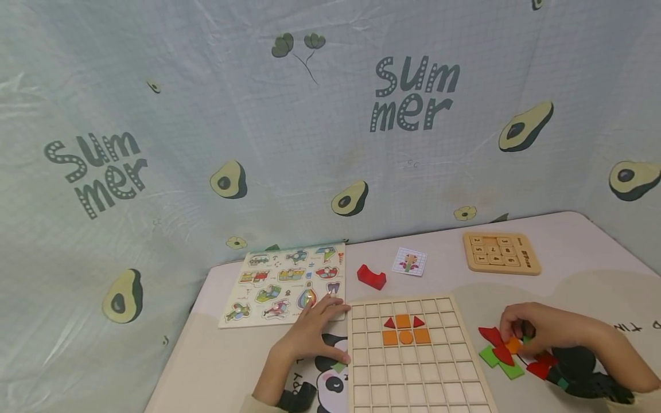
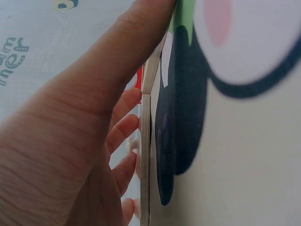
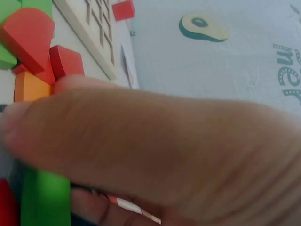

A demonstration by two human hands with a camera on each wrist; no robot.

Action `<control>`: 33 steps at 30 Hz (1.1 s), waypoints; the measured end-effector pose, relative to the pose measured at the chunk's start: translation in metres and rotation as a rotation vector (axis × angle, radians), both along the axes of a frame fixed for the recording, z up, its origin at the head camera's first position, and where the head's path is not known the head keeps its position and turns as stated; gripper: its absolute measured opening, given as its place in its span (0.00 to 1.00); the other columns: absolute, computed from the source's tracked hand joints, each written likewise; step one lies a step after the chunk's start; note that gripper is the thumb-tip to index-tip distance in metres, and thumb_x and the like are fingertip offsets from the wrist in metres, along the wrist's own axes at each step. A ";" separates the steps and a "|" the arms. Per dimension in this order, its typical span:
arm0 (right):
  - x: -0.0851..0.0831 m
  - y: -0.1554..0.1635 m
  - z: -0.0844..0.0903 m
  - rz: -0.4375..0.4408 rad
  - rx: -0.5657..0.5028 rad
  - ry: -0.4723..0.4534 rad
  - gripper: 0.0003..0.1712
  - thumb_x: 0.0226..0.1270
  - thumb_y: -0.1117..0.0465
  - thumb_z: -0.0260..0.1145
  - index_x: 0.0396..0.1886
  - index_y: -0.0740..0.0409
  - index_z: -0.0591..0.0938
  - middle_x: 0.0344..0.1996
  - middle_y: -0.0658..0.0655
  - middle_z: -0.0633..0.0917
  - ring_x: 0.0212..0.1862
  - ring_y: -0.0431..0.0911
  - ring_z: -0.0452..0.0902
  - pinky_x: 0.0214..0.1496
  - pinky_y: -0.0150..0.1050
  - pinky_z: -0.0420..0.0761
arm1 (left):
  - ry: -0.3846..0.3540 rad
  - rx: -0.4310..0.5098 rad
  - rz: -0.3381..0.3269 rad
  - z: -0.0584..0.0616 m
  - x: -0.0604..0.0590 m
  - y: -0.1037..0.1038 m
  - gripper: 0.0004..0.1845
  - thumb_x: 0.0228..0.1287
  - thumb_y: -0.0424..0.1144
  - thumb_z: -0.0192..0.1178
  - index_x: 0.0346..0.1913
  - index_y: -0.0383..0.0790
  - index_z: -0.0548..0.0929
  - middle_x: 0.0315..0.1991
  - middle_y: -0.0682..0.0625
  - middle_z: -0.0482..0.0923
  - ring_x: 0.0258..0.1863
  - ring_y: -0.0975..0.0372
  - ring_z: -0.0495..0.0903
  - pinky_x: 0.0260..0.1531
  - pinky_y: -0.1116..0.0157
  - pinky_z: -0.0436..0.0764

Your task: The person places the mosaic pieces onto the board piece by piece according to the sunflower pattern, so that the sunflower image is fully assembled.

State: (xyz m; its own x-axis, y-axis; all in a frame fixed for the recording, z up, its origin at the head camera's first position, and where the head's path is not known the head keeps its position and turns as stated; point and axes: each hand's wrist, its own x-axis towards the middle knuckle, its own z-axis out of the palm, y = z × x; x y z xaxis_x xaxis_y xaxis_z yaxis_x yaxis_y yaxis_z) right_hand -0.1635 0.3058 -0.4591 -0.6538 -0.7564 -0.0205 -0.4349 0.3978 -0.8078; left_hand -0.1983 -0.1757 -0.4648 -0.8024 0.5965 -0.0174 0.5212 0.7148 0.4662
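A wooden grid board lies in front of me with orange squares, an orange disc and two red triangles set in its upper cells. My left hand rests flat at the board's left edge, fingers straight and reaching onto the corner of the picture puzzle. Its thumb lies by a small green piece. My right hand is curled over a pile of red, green and orange pieces to the right of the board. Its thumb and fingers pinch a green piece, beside an orange one.
A picture puzzle board lies at the back left, with a red block and a small pattern card behind the grid board. A wooden number puzzle sits at the back right. A panda mat shows under the board's left side.
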 end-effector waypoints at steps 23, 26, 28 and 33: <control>-0.003 -0.006 -0.002 0.051 -0.082 0.181 0.18 0.54 0.72 0.72 0.39 0.48 0.79 0.35 0.46 0.79 0.33 0.38 0.74 0.28 0.30 0.76 | -0.008 0.025 0.003 0.003 0.002 0.000 0.49 0.38 0.58 0.78 0.68 0.50 0.71 0.69 0.50 0.63 0.76 0.48 0.49 0.72 0.39 0.41; -0.003 -0.011 0.000 0.065 -0.101 0.223 0.19 0.54 0.73 0.72 0.40 0.48 0.79 0.36 0.46 0.79 0.35 0.38 0.74 0.29 0.30 0.77 | -0.009 0.028 0.004 0.003 0.002 0.000 0.49 0.38 0.58 0.78 0.67 0.50 0.71 0.69 0.50 0.63 0.76 0.48 0.49 0.72 0.39 0.42; -0.003 -0.015 0.001 0.077 -0.123 0.251 0.20 0.53 0.74 0.71 0.40 0.48 0.78 0.37 0.47 0.79 0.35 0.38 0.74 0.29 0.30 0.78 | -0.010 0.027 0.005 0.002 0.002 0.000 0.49 0.38 0.59 0.78 0.67 0.50 0.71 0.69 0.50 0.63 0.76 0.48 0.49 0.72 0.38 0.42; -0.002 -0.030 0.001 0.093 -0.192 0.336 0.23 0.52 0.77 0.70 0.42 0.49 0.78 0.38 0.48 0.79 0.36 0.38 0.73 0.29 0.30 0.79 | -0.006 0.018 0.005 0.001 0.001 0.000 0.49 0.38 0.59 0.78 0.68 0.51 0.71 0.69 0.50 0.63 0.76 0.49 0.49 0.72 0.39 0.42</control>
State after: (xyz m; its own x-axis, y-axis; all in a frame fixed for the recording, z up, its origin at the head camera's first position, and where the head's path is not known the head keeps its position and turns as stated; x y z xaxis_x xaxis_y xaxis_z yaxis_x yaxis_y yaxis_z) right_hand -0.1659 0.2757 -0.4581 -0.5284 -0.7820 0.3307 -0.7147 0.1994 -0.6703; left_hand -0.1974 -0.1757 -0.4639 -0.8055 0.5925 -0.0120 0.5145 0.7091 0.4821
